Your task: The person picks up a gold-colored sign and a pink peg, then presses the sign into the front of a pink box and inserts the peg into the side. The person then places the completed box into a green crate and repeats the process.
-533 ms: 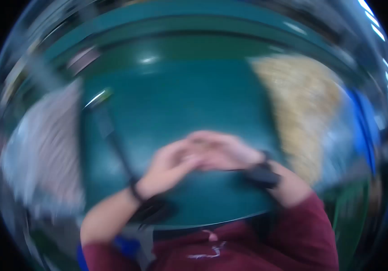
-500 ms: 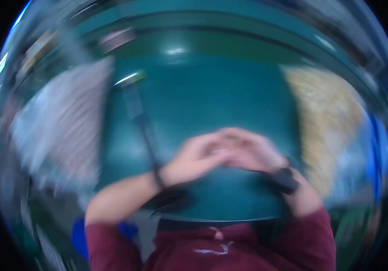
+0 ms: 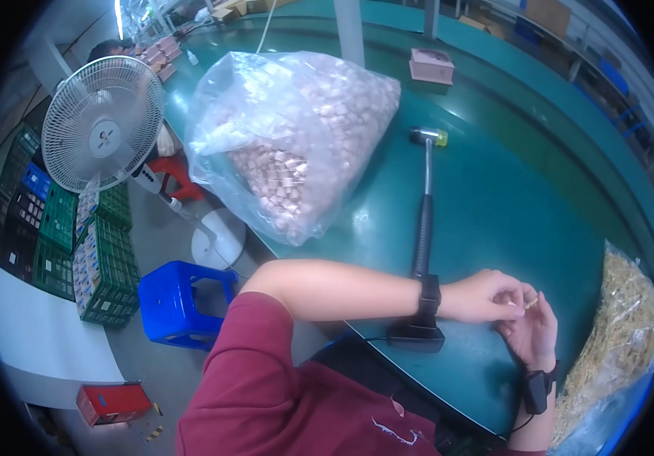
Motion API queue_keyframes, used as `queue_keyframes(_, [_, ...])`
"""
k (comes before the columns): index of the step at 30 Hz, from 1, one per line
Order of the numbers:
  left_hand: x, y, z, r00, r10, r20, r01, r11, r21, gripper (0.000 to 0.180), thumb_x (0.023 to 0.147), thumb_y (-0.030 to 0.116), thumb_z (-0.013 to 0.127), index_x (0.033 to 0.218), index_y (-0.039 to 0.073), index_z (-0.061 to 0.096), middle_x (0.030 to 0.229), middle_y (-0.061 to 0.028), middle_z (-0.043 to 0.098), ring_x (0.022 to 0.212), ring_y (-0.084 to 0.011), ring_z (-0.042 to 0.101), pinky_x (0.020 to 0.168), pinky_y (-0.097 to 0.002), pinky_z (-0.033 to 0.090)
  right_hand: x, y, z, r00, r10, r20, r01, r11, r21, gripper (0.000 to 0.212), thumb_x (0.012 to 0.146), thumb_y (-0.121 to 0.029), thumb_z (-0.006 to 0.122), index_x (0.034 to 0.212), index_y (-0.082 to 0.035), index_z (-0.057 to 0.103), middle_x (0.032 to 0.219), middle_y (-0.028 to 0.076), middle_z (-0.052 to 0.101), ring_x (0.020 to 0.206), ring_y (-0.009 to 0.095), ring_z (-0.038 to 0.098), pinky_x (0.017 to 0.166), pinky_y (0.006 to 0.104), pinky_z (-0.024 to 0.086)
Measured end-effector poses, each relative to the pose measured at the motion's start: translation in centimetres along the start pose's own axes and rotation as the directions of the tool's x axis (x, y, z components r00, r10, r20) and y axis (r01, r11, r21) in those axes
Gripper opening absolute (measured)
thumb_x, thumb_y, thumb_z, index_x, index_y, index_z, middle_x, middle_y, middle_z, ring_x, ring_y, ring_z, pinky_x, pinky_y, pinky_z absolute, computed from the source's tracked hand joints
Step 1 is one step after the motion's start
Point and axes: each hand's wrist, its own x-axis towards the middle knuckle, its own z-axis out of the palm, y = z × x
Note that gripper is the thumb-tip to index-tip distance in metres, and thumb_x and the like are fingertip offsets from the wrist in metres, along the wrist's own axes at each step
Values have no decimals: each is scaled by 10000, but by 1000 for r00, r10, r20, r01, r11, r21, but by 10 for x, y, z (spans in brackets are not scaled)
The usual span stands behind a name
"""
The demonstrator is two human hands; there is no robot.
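My left hand [image 3: 483, 296] and my right hand [image 3: 532, 334] meet above the green tabletop [image 3: 509, 197], their fingertips close together. Between them is a small yellowish piece [image 3: 531, 302], too small to tell its kind. The left fingers are curled with the thumb pressed in. The right fingers point upward around the piece, and part of their grip is hidden. Left of my hands lies a mallet [image 3: 423, 228] with a black handle and a yellow-ended head. A clear bag [image 3: 616, 342] of thin yellowish pieces sits beside my right hand.
A large clear bag [image 3: 296, 144] of small pinkish blocks stands at the table's left. Farther back lies a pink box [image 3: 431, 67]. On the floor side are a white fan [image 3: 103, 125], a blue stool [image 3: 182, 304], green crates [image 3: 106, 266] and a red box [image 3: 114, 403].
My view has swung left and sharpened from a blur, so the table, bags and mallet appear farther right. Both hands stay together in front of me.
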Motion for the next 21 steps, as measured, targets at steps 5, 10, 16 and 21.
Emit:
queue_keyframes(5, [9, -9, -4, 998, -59, -8, 57, 990, -128, 199, 911, 193, 531, 816, 20, 553, 708, -38, 591, 631, -76, 566, 573, -239, 457, 9, -5, -6, 1000, -10, 2, 10, 1000, -11, 352, 932, -361, 399, 1059, -50, 505, 826, 83, 525, 624, 133, 464, 564, 269, 398])
queue_keyframes(10, [10, -11, -17, 1000, -8, 27, 7, 1000, 27, 299, 949, 262, 453, 808, 19, 555, 681, -40, 569, 589, -87, 514, 551, -260, 426, 15, -1, -9, 999, 37, -21, -36, 999, 39, 360, 929, -400, 398, 925, -61, 517, 653, 19, 425, 560, 119, 402, 504, 249, 358])
queue_keyframes(16, [-4, -25, -27, 991, -131, -36, 128, 987, -93, 470, 953, 368, 405, 665, 15, 518, 557, -28, 502, 528, -109, 466, 506, -274, 386, 35, 7, -13, 999, -37, -3, 37, 999, -11, 379, 930, -428, 387, 772, -95, 477, 620, -4, 365, 545, 116, 354, 498, 244, 335])
queue_keyframes(21, [-11, -19, -55, 991, -133, 3, 133, 991, 1, 522, 929, 400, 448, 568, 23, 470, 495, -33, 451, 480, -112, 426, 477, -277, 360, 110, -24, 11, 922, -363, -133, 320, 910, -262, 274, 942, -359, 407, 816, -117, 432, 692, 18, 407, 612, 128, 393, 566, 261, 343])
